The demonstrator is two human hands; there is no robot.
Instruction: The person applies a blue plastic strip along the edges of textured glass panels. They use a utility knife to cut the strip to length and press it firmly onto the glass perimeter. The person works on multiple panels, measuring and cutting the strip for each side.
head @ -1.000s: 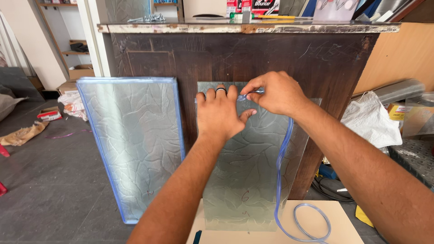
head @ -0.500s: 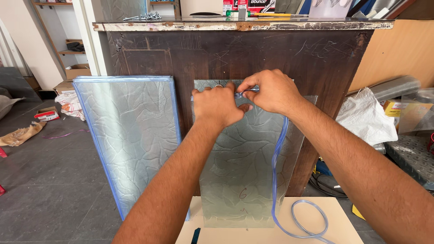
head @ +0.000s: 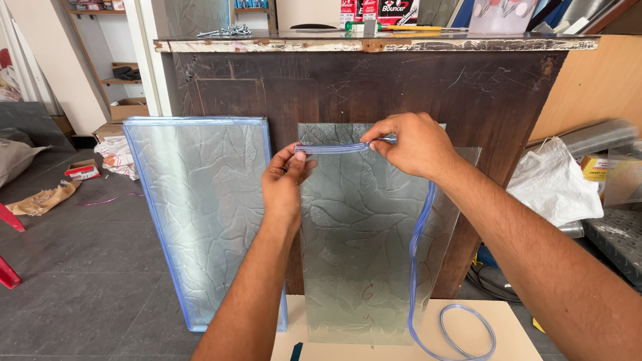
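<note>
A tall pane of patterned glass (head: 361, 247) stands upright on a beige board (head: 414, 334), leaning against a dark wooden counter. My left hand (head: 286, 177) pinches one end of a clear bluish rubber strip (head: 334, 148) near the pane's top left corner. My right hand (head: 409, 144) grips the same strip near the top right corner. The strip stretches level between my hands along the top edge, then hangs down the right side and loops on the board (head: 461, 334).
A stack of similar glass panes (head: 200, 214) with blue edging leans on the counter (head: 374, 73) to the left. A white plastic bag (head: 555, 184) and boxes lie at right. Paper and a small box litter the grey floor (head: 60, 281) at left.
My hands have moved apart along the pane's top edge, the left going left, so a straight length of strip now spans between them. The view shifted slightly.
</note>
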